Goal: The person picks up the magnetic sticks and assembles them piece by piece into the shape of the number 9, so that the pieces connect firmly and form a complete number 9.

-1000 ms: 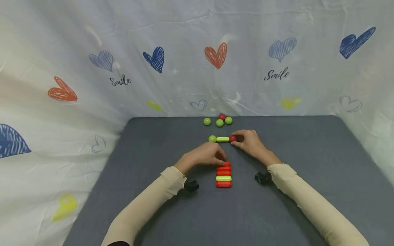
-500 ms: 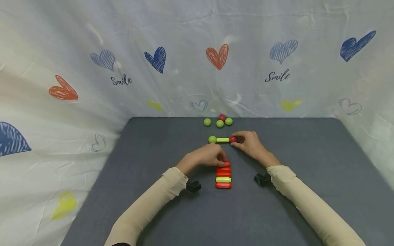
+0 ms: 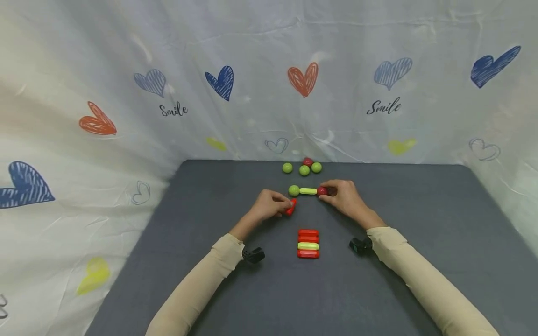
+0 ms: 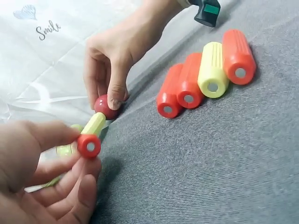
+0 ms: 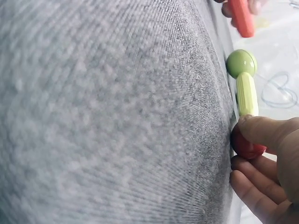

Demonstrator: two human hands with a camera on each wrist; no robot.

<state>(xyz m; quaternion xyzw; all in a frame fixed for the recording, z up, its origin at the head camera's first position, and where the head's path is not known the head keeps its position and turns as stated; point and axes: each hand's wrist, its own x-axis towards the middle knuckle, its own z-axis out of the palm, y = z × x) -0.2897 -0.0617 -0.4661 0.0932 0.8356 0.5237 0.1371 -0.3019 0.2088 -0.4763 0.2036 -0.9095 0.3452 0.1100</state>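
Left hand (image 3: 271,205) near frame centre, arm from lower left; thumb and fingers pinch tilted red rod (image 3: 291,206), apart from green ball (image 3: 293,190). Right hand (image 3: 346,198) right of centre, arm from lower right; fingers hold red ball (image 3: 322,191) at right end of yellow-green rod (image 3: 308,191), green ball at left end. Four-rod row (image 3: 308,246) lower centre, between forearms. Four balls (image 3: 304,171) upper centre, near far edge of grey table (image 3: 378,289); table extends well past both hands.

Loose balls (image 3: 304,171) lie behind the ball-ended rod (image 3: 308,191), the rod row (image 3: 308,246) before it.
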